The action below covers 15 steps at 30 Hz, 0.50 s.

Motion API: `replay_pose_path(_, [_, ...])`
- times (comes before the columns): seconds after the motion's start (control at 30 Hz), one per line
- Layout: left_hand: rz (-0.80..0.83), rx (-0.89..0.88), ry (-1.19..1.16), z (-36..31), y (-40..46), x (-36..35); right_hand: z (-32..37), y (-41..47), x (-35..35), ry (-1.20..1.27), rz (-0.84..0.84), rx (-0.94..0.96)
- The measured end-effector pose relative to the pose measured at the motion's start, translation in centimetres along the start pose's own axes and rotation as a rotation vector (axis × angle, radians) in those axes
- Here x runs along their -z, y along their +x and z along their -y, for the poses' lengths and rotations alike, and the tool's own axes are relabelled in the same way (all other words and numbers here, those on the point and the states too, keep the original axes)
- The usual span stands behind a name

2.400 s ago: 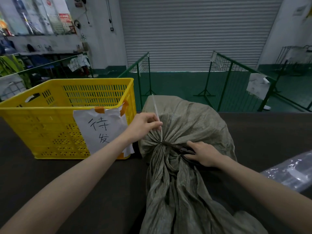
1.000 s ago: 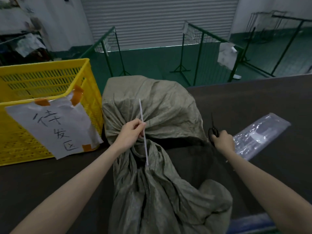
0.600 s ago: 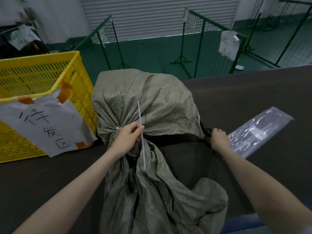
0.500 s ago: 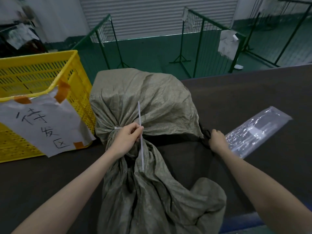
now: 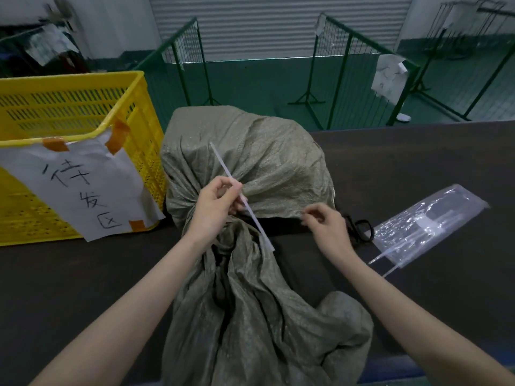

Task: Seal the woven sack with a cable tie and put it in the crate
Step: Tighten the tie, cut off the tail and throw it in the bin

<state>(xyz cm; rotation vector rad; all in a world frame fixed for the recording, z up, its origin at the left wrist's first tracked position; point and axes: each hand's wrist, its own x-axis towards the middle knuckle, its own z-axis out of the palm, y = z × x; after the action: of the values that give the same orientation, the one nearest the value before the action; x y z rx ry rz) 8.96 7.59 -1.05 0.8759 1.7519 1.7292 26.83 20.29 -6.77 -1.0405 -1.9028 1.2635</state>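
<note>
Grey-green woven sack [image 5: 250, 151]; white cable tie [image 5: 223, 162]; yellow perforated crate [image 5: 69, 107]

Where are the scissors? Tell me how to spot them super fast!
Find the big grey-green woven sack lying on the dark table, then look just past its right edge. There, between the person's right hand and the clear plastic bag of white cable ties, lie the small black scissors. They are the only black thing with round finger loops.
</note>
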Motion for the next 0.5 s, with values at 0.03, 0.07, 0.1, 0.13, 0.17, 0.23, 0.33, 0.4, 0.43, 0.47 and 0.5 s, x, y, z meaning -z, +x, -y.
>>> replay_pose_path(0.03, [-0.003,-0.002,-0.011,0.0,-0.5,0.3,1.3,-1.0,-0.9,0.126,0.078,-0.020])
replay_pose_path(0.07, [-0.007,-0.003,-0.025,-0.1,-1.1,0.6,2.5,-2.0,-1.8,0.218,0.160,-0.046])
replay_pose_path(0.1, [-0.017,-0.005,-0.039,-0.1,-1.9,1.3,3.5,-3.2,-2.8,0.275,0.247,-0.062])
replay_pose_path(0.13, [-0.024,-0.008,-0.058,-0.1,-2.5,1.7,4.1,-4.0,-3.5,0.301,0.315,-0.067])
replay_pose_path(0.17, [-0.032,-0.007,-0.070,0.0,-3.1,2.3,4.7,-5.0,-4.3,0.305,0.370,-0.066])
replay_pose_path(0.23, [-0.052,0.010,-0.093,0.3,-4.8,4.4,6.0,-6.9,-6.1,0.309,0.458,-0.078])
replay_pose_path(0.33, [-0.113,0.021,-0.110,0.8,-7.1,6.9,7.1,-9.2,-7.8,0.358,0.486,-0.119])
replay_pose_path(0.4, [-0.167,0.031,-0.093,1.5,-9.2,9.8,8.0,-11.4,-9.6,0.364,0.520,-0.145])
replay_pose_path(0.43, [-0.184,0.038,-0.082,1.8,-10.3,11.2,8.2,-12.5,-10.6,0.367,0.543,-0.156])
replay_pose_path(0.47, [-0.196,0.048,-0.079,2.2,-11.5,12.6,8.4,-13.7,-11.6,0.364,0.568,-0.162])
replay_pose_path(0.5, [-0.205,0.065,-0.082,2.7,-12.7,13.9,8.4,-14.8,-12.6,0.346,0.593,-0.161])
